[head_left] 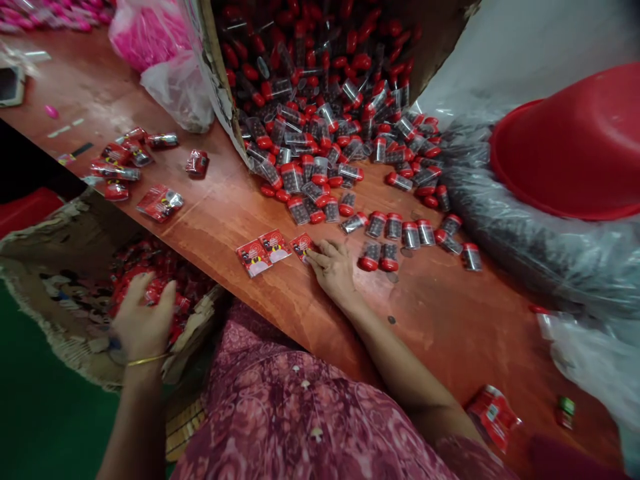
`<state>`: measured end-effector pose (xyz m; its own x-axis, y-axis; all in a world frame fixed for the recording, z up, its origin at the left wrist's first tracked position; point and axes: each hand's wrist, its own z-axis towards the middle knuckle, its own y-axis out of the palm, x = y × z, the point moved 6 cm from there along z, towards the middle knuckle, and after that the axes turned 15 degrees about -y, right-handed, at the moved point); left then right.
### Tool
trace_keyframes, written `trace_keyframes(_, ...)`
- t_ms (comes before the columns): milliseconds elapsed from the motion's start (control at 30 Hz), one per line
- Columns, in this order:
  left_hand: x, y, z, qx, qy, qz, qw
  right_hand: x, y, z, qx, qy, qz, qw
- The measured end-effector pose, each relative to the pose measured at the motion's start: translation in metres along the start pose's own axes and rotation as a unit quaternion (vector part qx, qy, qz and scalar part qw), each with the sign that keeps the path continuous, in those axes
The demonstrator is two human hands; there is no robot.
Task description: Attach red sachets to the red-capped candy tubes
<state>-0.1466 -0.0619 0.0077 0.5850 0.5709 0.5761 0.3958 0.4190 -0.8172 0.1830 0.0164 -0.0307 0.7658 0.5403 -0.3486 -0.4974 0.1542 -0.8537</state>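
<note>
My left hand (143, 323), a little blurred and with a gold bangle at the wrist, is over a cardboard box (47, 327) of small red packets (183, 303); its fingers are apart and I see nothing held. On the wooden table, my right hand (336, 270) rests its stretched fingertips at the edge of a small red printed label (301, 247). Two similar red labels (263, 252) lie side by side just left of it. Beyond that hand stand and lie several clear tubes with red caps (393, 227), filled with dark pieces.
A big carton (213, 73) on its side spills many more red-capped tubes. Wrapped red packets (117, 163) lie at the table's left edge. Pink-filled plastic bags (155, 33) stand behind. To the right are a red tub (575, 147) and a plastic-wrapped bundle (500, 247).
</note>
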Motion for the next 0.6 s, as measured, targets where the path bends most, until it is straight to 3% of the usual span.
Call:
trace_keyframes(100, 0.068, 0.032, -0.037, -0.058, 0.144, -0.101, 0.983, -0.004, -0.003, -0.001, 0.001, 0.000, 0.011, 1.000)
trace_keyframes(200, 0.131, 0.073, -0.069, -0.145, 0.254, -0.069, 0.954, -0.003, -0.006, -0.001, 0.003, 0.006, 0.008, 1.000)
trace_keyframes(267, 0.158, 0.100, -0.082, -0.198, 0.294, -0.043, 0.934, -0.001, -0.008, -0.005, 0.009, 0.015, -0.006, 1.000)
trace_keyframes(400, 0.176, 0.140, -0.088, -0.266, 0.308, -0.015, 0.913, 0.004, -0.015, -0.018, 0.031, 0.037, -0.022, 0.999)
trace_keyframes(600, 0.175, 0.147, -0.087, -0.235, 0.323, 0.008, 0.917, 0.006, -0.020, -0.023, 0.049, 0.045, 0.016, 0.998)
